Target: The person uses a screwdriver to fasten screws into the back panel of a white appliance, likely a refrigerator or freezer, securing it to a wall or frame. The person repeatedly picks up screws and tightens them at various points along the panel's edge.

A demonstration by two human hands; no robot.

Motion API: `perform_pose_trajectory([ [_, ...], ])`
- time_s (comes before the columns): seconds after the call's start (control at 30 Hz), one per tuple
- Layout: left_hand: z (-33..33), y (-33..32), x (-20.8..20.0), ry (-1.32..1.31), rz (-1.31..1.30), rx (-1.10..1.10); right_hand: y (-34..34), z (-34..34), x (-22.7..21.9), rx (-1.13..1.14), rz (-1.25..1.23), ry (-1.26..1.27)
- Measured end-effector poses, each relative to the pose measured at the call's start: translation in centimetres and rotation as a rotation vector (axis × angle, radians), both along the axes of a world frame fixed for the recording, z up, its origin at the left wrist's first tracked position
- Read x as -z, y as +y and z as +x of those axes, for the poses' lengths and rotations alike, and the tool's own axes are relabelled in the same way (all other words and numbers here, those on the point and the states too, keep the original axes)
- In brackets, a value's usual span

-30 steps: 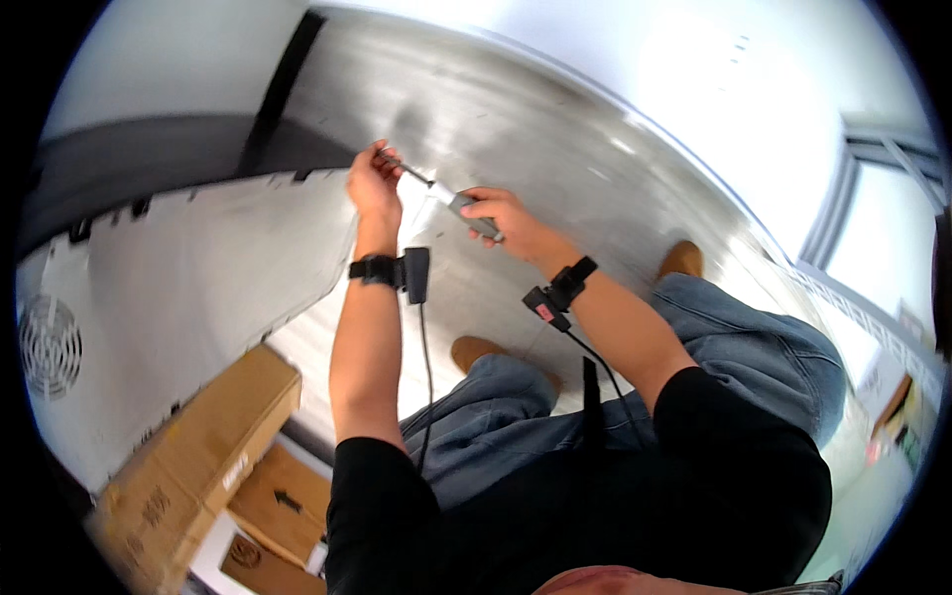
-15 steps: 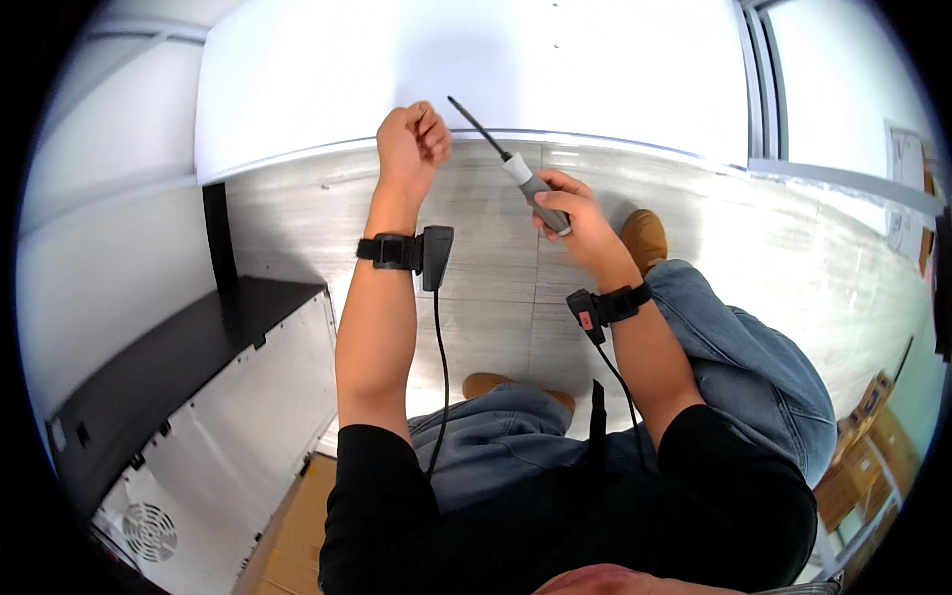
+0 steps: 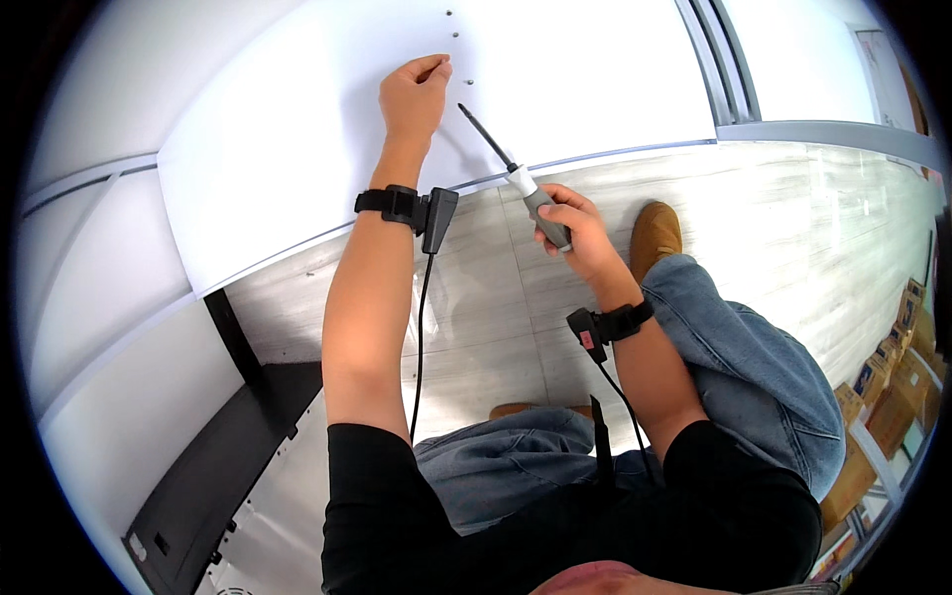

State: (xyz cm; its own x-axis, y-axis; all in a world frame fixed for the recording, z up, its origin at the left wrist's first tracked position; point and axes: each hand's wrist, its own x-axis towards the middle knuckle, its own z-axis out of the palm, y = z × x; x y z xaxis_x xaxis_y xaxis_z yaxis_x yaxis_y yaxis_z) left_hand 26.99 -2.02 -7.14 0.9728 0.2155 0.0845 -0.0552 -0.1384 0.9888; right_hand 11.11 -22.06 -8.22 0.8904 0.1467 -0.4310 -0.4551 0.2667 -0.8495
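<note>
My left hand (image 3: pixel 413 97) is over the white panel (image 3: pixel 288 129), thumb and fingertips pinched together. Whatever may be between those fingertips is too small to make out. Close to its right are a few small metallic dots (image 3: pixel 469 82) on the panel, perhaps screw heads. My right hand (image 3: pixel 585 236) grips a screwdriver (image 3: pixel 526 184) by its grey and white handle. The dark shaft slants up and left, its tip just below the lowest dot; I cannot tell whether it touches the panel.
Black straps with small boxes (image 3: pixel 436 220) and cables sit on both my wrists. To the left is a dark metal cabinet (image 3: pixel 213 461). Cardboard boxes (image 3: pixel 892 397) stand at the lower right. A grey frame rail (image 3: pixel 833 137) borders the panel's right side.
My left hand has moved up over the panel and its fingers have gone from a loose curl to a pinch. The view has shifted, showing more dots. The screwdriver remains in my right hand.
</note>
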Motion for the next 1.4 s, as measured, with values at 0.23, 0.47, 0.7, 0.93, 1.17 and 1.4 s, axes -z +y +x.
perform_pose_trajectory([
  [0.23,2.6,-1.3,1.9,-0.158,0.366,-0.060,-0.7,0.2,0.4,0.061,0.032,0.034],
  [0.47,3.5,-0.7,3.2,-0.302,0.598,-0.072,-1.4,0.1,1.4,0.082,0.061,0.044],
  [0.7,3.4,1.0,3.8,-0.388,0.765,-0.027,-0.8,-0.1,2.0,0.096,0.062,0.051],
  [0.93,3.4,1.6,2.3,-0.164,0.771,0.096,-0.3,-0.2,2.4,0.108,0.074,0.070],
  [1.17,3.2,1.6,1.7,-0.141,0.847,0.030,0.0,-0.4,2.5,0.093,0.067,0.072],
  [1.4,3.5,1.7,2.1,-0.196,0.805,0.077,0.1,-0.4,3.1,0.077,0.060,0.072],
])
